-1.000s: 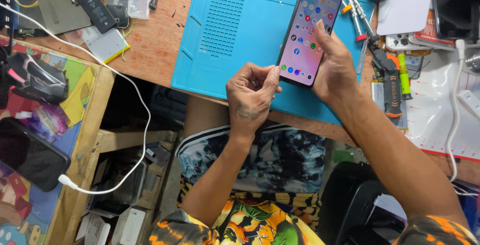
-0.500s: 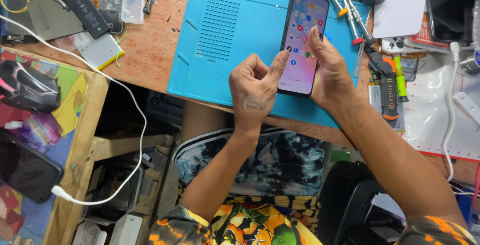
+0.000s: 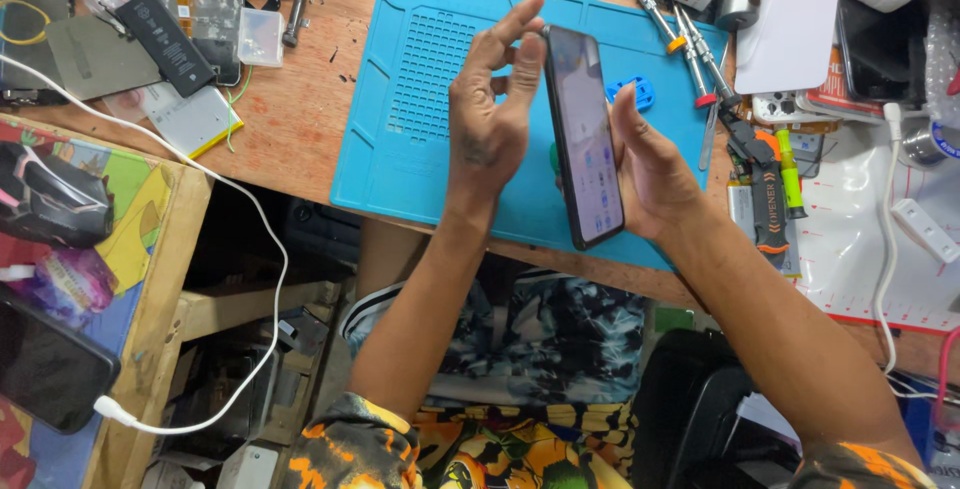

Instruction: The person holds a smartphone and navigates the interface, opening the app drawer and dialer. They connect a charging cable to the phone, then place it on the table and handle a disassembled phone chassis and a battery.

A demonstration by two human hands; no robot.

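Head cam — phone [image 3: 585, 139] gripped in right hand [image 3: 650, 164] fingers, left hand [image 3: 490, 119] fingers loosely open at its edge — blue mat [image 3: 400, 149] below.

A lit phone screen [image 3: 590, 149], pale with coloured icons, stands tilted between both hands. A dark phone screen [image 3: 45, 369] lies far left of them.

Orange patterned sleeves, apparently floral.
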